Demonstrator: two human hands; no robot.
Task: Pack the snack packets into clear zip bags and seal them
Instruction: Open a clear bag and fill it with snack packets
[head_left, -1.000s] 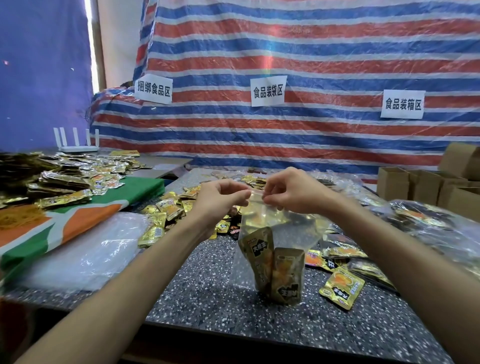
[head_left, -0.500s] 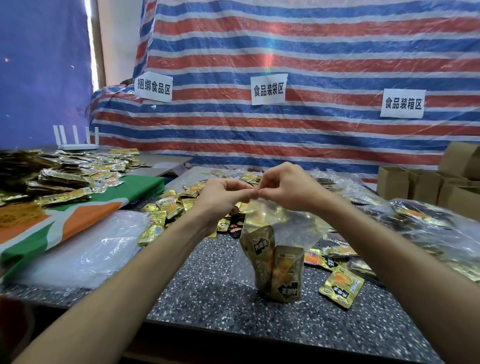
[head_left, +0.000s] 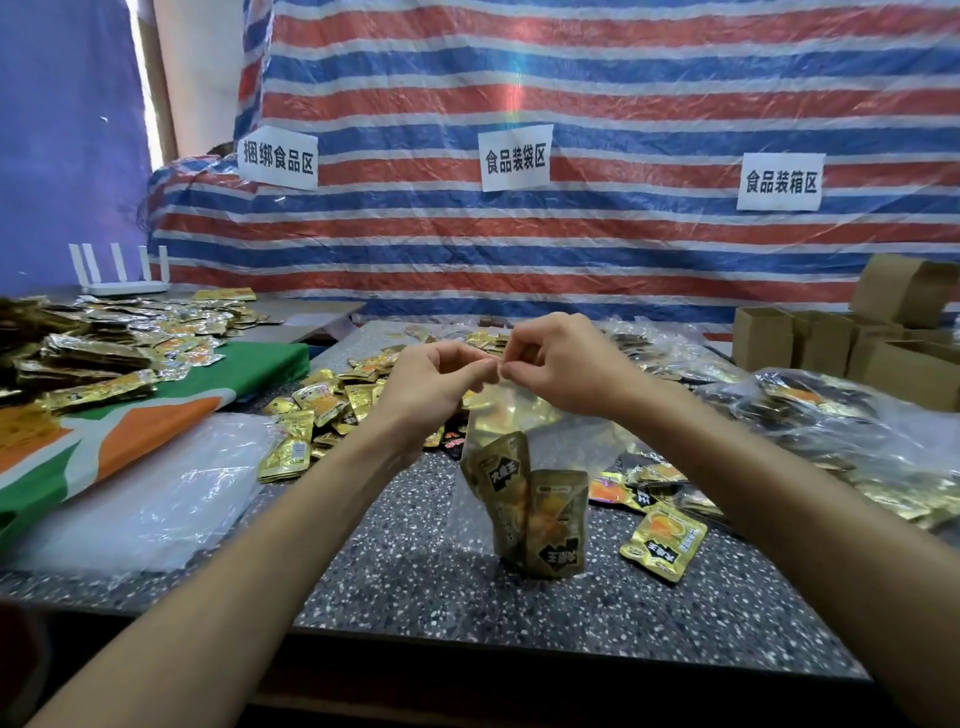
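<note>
Fingers (head_left: 470, 359) of the left hand (head_left: 426, 384) and right hand (head_left: 566, 364) pinch the top edge of the clear zip bag (head_left: 592, 452), upright at mid tabletop (head_left: 415, 577). Two gold snack packets (head_left: 540, 519) stand inside it. A loose packet (head_left: 665, 540) lies just right.

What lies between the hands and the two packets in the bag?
Head view: only the empty clear upper part of the zip bag; left hand and right hand pinch its top, packets stand below.

Gold pkts (head_left: 535, 514), red/blue striped tarp (head_left: 571, 93).
</note>
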